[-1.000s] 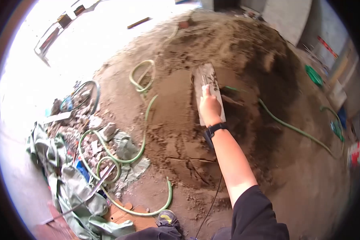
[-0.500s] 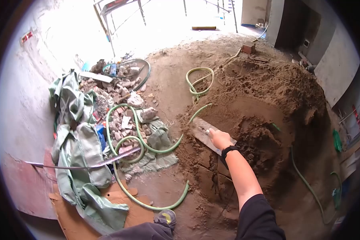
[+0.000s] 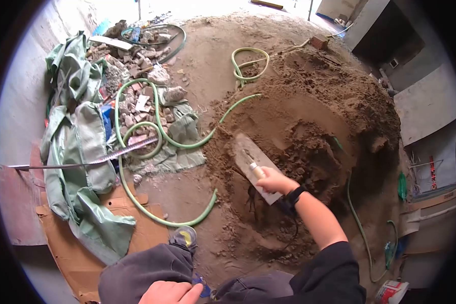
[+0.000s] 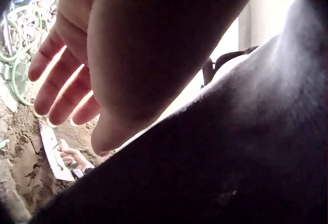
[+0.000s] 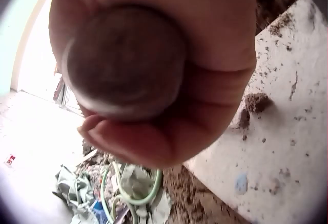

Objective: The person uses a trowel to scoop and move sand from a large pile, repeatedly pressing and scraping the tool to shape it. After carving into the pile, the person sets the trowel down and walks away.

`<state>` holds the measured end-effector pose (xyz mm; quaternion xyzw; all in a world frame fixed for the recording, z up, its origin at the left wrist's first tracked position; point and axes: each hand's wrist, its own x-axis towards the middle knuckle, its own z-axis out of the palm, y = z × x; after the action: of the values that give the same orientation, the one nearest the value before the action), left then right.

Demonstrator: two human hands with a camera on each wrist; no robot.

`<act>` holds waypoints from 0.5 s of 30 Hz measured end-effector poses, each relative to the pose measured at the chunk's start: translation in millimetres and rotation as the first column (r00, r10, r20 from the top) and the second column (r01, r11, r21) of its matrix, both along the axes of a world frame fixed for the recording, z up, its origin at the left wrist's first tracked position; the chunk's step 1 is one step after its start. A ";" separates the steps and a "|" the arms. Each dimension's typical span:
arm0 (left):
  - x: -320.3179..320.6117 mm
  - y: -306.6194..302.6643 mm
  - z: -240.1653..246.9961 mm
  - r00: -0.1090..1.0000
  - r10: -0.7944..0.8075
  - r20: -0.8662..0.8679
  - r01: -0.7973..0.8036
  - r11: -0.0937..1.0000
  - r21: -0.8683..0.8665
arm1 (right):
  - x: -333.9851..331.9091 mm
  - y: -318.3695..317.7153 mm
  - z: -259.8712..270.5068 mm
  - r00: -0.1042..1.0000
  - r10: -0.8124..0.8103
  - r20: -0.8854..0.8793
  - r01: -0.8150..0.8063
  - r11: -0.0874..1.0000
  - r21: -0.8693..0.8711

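My right hand [image 3: 277,181] grips the round handle of a plastering trowel [image 3: 243,143], over the near left part of a brown sand pile [image 3: 299,109]. The trowel's long flat blade slants across the sand. In the right wrist view, curled fingers [image 5: 215,106] wrap the handle [image 5: 125,62], its end facing the camera. Crumbs of sand stick to the pale blade [image 5: 287,147]. My left hand [image 3: 169,293] is low, in front of my trousers. The left wrist view shows that hand's fingers [image 4: 66,98] loosely extended, holding nothing.
A green hose [image 3: 185,224] loops over rubble [image 3: 137,104] to the left. Green sheeting [image 3: 88,152] and flattened cardboard [image 3: 76,253] lie nearer. A brick [image 3: 319,41] sits at the pile's far edge. A white bucket [image 3: 391,292] stands at lower right.
The trowel has come from the smoothed far part of the sand to its nearer left side, and its blade has turned. My left hand has entered the head view, which has shifted.
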<state>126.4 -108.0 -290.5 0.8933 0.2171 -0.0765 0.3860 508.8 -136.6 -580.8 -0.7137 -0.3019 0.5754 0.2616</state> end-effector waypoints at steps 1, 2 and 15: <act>5.6 -0.3 -1.8 0.997 -0.078 -0.024 0.078 0.997 -0.007 | -5.5 -7.2 -5.4 0.911 0.140 0.387 -0.185 0.980 0.081; 11.3 -0.9 -3.5 0.986 -0.158 -0.050 0.158 0.987 -0.016 | -9.3 -14.4 -11.1 0.666 0.213 0.715 -0.382 0.921 0.081; -12.5 -14.4 10.8 0.996 -0.016 0.089 0.010 0.998 0.061 | 90.2 81.5 14.5 -0.003 0.249 0.969 -0.178 0.953 -0.245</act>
<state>113.9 -122.4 -279.7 0.9085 0.1961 -0.0325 0.3675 599.0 -55.2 -566.2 -0.8627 -0.4871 -0.0405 -0.1294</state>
